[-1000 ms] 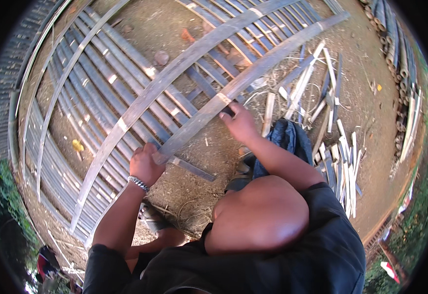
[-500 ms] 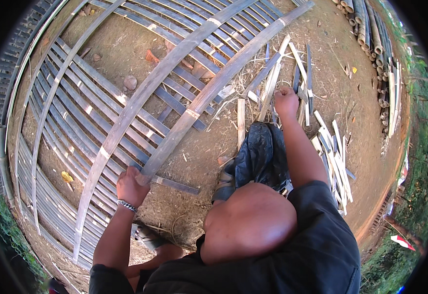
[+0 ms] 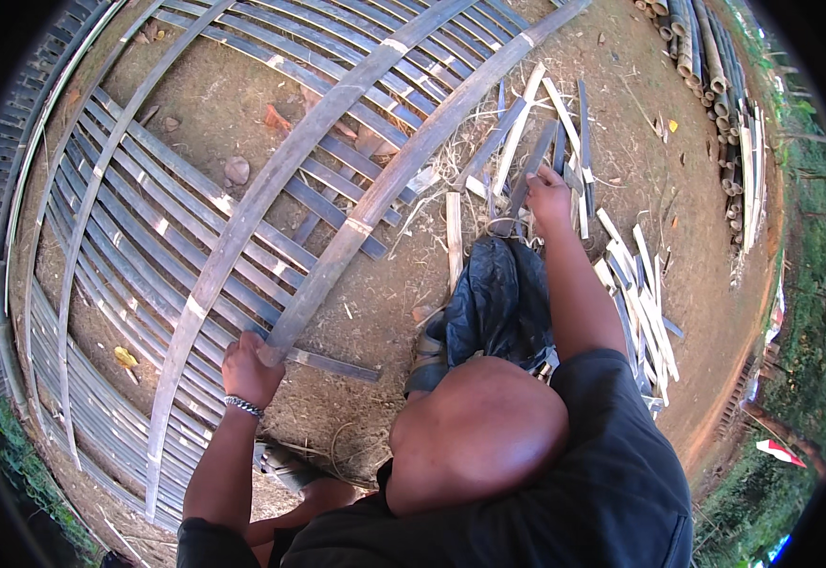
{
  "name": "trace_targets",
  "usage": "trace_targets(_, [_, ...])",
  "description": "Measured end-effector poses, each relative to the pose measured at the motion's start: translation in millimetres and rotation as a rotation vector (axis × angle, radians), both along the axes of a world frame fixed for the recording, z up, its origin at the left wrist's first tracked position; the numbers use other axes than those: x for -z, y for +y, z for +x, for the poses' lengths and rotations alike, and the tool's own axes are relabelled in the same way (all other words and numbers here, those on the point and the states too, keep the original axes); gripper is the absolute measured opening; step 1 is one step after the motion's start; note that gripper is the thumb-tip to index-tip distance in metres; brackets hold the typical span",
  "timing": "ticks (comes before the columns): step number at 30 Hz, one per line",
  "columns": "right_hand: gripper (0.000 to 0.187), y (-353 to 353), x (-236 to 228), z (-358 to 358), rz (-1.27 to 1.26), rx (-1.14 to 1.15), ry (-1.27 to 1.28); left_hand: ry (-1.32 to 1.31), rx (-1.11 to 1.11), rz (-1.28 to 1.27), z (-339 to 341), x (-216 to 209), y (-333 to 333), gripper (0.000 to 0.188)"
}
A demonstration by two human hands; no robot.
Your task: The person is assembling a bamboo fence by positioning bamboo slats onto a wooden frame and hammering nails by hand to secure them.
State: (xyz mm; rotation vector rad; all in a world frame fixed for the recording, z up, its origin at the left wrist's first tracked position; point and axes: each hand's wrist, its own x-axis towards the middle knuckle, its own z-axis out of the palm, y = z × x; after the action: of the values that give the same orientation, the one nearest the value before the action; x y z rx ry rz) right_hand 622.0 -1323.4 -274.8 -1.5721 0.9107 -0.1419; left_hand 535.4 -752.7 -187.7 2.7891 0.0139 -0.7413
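Observation:
My left hand [image 3: 253,367], with a chain bracelet at the wrist, is closed around the near end of a long split-bamboo slat [image 3: 356,225]. That slat lies across the many crosswise strips of a bamboo lattice panel [image 3: 230,230] on the ground. My right hand [image 3: 548,197] is closed at the edge of a short dark bamboo strip [image 3: 532,159], with fingertips against it. The strip slants above a dark plastic-like cloth [image 3: 498,293] between my legs. A narrow dark piece shows just right of the hand; I cannot make out what it is.
Loose pale bamboo pieces [image 3: 642,308] are heaped to the right, and one short piece [image 3: 454,237] lies left of the cloth. Stacked bamboo poles [image 3: 713,57] lie at the far right. Dry shavings, stones and leaves are scattered over the dirt.
The short strip at my right hand now shows its dark face, where its pale face showed before. My left hand keeps its hold on the slat's end. The view has shifted slightly.

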Motion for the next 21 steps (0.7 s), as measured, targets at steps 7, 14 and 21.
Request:
trace_targets(7, [0.043, -10.3, -38.3, -15.2, 0.243, 0.073, -0.141, -0.009, -0.016, -0.044, -0.5, 2.0, -3.5, 0.041])
trace_targets(14, [0.047, 80.8, -81.4, -65.4, 0.402, -0.538, 0.020, -0.003, -0.033, -0.077, 0.3, -4.2, 0.2, 0.043])
trace_targets(21, [0.054, 198.1, -78.7, -119.8, -0.021, -1.209, 0.299, -0.004, -0.015, -0.079, 0.2, -3.4, 1.3, 0.046])
